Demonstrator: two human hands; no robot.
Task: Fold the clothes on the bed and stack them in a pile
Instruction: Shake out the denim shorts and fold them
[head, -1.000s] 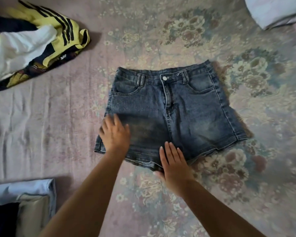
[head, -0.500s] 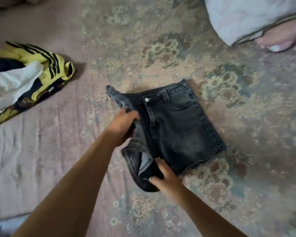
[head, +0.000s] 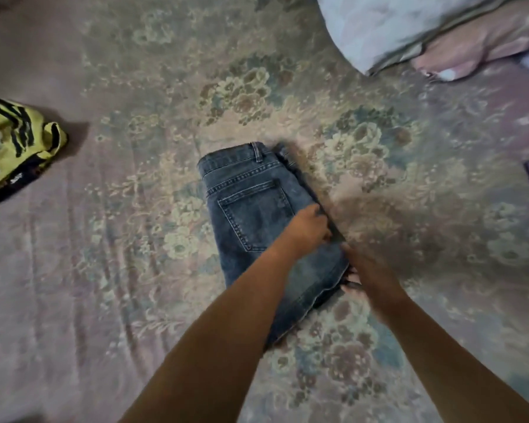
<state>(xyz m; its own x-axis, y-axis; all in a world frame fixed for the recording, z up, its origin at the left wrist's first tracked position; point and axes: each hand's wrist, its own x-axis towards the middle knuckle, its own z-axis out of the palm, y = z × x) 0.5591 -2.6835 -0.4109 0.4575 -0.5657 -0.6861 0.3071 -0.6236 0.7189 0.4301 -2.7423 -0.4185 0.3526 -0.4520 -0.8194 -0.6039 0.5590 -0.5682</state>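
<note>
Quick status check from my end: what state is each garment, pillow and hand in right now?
Dark blue denim shorts: folded in half lengthwise, back pocket up, flat on the bed.
Yellow and black striped garment: crumpled, unfolded, at the left edge.
Pale pillows: lying at the top right.
Left hand: fingers curled on the shorts' right edge.
Right hand: at the shorts' lower right corner; grip blurred.

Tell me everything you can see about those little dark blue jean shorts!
The dark blue denim shorts lie folded in half lengthwise on the flowery bedspread, back side up. You can see one stitched back pocket, a belt loop and the waistband at the far end, with paler faded patches. The left hand grips their right edge; the right hand touches the near right corner at the leg hem.
</note>
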